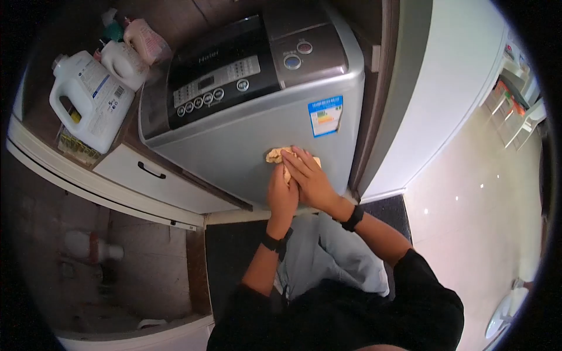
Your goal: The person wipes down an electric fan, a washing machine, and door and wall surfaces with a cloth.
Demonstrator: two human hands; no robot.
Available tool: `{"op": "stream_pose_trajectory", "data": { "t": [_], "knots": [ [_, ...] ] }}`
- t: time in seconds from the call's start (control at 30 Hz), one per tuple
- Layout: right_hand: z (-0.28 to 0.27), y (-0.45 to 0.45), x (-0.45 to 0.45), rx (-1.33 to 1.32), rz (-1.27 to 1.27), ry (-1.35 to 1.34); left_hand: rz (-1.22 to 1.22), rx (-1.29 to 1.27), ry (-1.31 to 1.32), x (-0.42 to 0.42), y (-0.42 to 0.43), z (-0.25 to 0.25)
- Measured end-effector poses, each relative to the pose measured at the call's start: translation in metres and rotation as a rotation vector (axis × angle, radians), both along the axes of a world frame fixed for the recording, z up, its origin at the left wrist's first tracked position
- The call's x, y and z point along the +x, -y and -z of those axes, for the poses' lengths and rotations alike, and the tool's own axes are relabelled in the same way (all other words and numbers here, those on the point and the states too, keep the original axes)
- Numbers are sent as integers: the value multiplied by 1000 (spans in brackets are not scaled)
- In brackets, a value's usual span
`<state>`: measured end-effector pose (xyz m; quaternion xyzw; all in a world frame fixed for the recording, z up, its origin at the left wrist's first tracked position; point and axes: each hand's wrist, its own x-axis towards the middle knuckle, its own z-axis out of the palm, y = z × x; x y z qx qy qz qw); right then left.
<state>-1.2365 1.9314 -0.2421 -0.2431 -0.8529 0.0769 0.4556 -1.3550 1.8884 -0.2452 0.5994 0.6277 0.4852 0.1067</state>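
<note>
A crumpled yellow cloth (274, 155) is bunched between my two hands, in front of the silver front panel of a washing machine (228, 140). My left hand (283, 196) grips the cloth from below, its fingers partly hidden behind the right. Fingers together, my right hand (313, 181) lies over the cloth and overlaps the left one. Some of the cloth shows past the right hand's edge. Whether the cloth touches the panel I cannot tell for sure. A blue and white energy label (325, 117) is stuck on the panel above my hands.
On the counter at the left stand a large white detergent jug (93, 99), a smaller white bottle (124, 63) and a pink bottle (144, 41). Below them is a white cabinet door with a black handle (151, 170). A dark mat (234, 251) lies underfoot, and a white wall (433, 99) rises right.
</note>
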Motion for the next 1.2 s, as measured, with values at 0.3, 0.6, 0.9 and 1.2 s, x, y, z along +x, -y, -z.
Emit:
{"op": "stream_pose_trajectory", "data": {
  "t": [0.3,0.6,0.9,1.2],
  "knots": [
    [-47,-1,-8,117,-15,-13,37,152,72,-1,5,-39],
    [-40,-13,39,149,267,-101,113,197,-171,47,-25,-50],
    [-1,2,83,-18,403,-45,293,-77,-201,86,-31,-30],
    [-68,0,70,73,283,-148,197,162,-87,80,-7,-90]
  ]
}}
